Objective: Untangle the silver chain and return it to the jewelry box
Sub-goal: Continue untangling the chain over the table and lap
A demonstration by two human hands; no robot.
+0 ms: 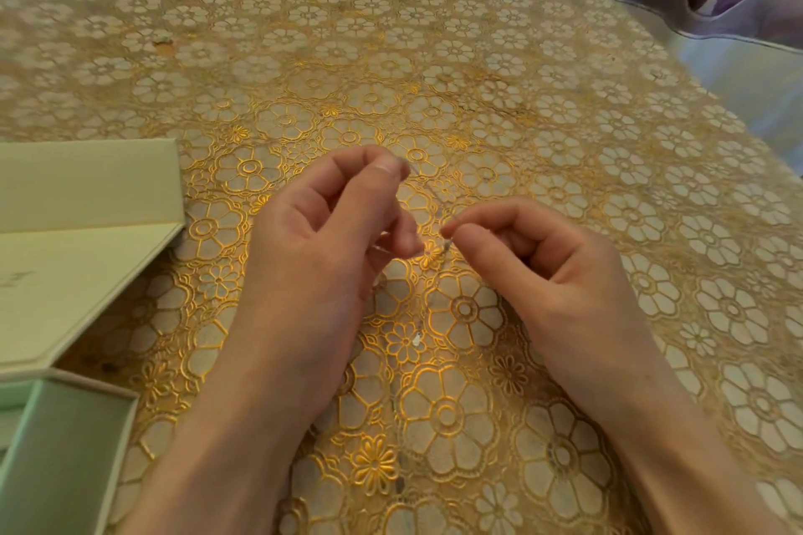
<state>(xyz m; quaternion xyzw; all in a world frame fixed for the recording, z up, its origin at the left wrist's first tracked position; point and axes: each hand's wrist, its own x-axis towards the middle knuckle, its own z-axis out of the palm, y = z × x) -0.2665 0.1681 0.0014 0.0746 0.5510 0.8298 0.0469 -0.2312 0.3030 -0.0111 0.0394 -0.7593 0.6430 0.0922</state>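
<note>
Above the worktop (478,69), the left hand (321,239) and right hand (543,265) each pinch the thin silver chain (447,245) in curled fingers, the box (65,426) well apart left; a hard tug could tighten the knot.
</note>
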